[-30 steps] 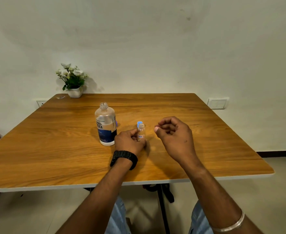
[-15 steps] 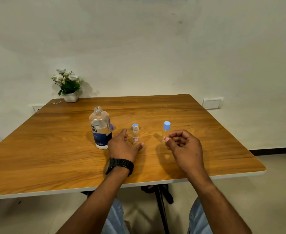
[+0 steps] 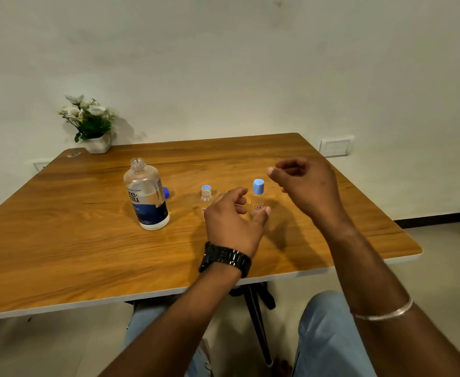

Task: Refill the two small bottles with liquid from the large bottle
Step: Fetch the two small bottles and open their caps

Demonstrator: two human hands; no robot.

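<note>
My left hand (image 3: 232,219) covers the lower part of the open small bottle (image 3: 206,196), so I see only its neck and a sliver of label; behind its mouth sits something light blue that may be its loose cap, though I cannot tell. My fingers are spread loosely, reaching toward the capped small bottle (image 3: 258,198), with the thumb tip just beside its base; whether it touches I cannot tell. That bottle stands upright with a light blue cap, and its small orange label is too tiny to read.

My right hand (image 3: 303,186) hovers above the table (image 3: 60,240), right of the capped bottle, fingers curled inward and holding nothing I can see, though the palm side faces away.

The large bottle (image 3: 147,195) stands uncapped to the left of both small ones, partly full of clear liquid. Its dark blue label shows white letters cut off by the curve: "ce-" above "nu". A dark blue cap (image 3: 166,192) peeks from behind it, mostly hidden.

A black watch (image 3: 225,259) rings my left wrist, a silver bangle (image 3: 386,312) my right forearm. A potted plant (image 3: 91,123) sits at the far corner.
</note>
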